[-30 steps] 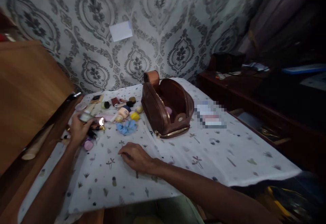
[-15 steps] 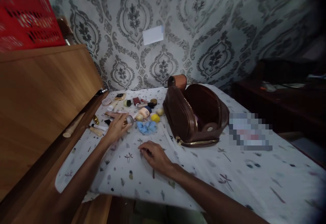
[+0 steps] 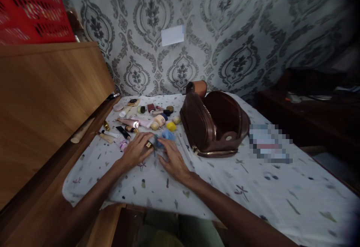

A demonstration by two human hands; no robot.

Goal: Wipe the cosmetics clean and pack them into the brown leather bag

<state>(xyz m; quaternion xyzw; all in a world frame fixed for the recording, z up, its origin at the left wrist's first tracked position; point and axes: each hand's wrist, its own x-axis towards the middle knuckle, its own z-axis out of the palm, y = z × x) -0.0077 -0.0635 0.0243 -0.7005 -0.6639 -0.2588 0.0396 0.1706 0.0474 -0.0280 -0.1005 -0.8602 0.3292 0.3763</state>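
My left hand (image 3: 137, 150) rests on the white patterned cloth (image 3: 239, 187), its fingers curled round a small gold-capped cosmetic item (image 3: 149, 144). My right hand (image 3: 172, 157) lies just beside it with fingers stretched out, the tips touching a blue scrunchie (image 3: 166, 136). Behind both hands lie several cosmetics: tubes (image 3: 131, 122), a beige bottle (image 3: 159, 120) and a yellow piece (image 3: 171, 126). To the right stands an open brown leather bag (image 3: 215, 125) with a gold zip.
A wooden panel (image 3: 47, 97) runs along the left, with a red crate (image 3: 30, 11) on top. The patterned wall has a white paper (image 3: 172, 35) stuck to it. A dark low cabinet (image 3: 309, 108) stands at the right. A blurred-out patch (image 3: 270, 144) lies beside the bag.
My left hand has come back from the cosmetics toward me with a small item in it. My right hand slid forward to the blue scrunchie. The view swung left.
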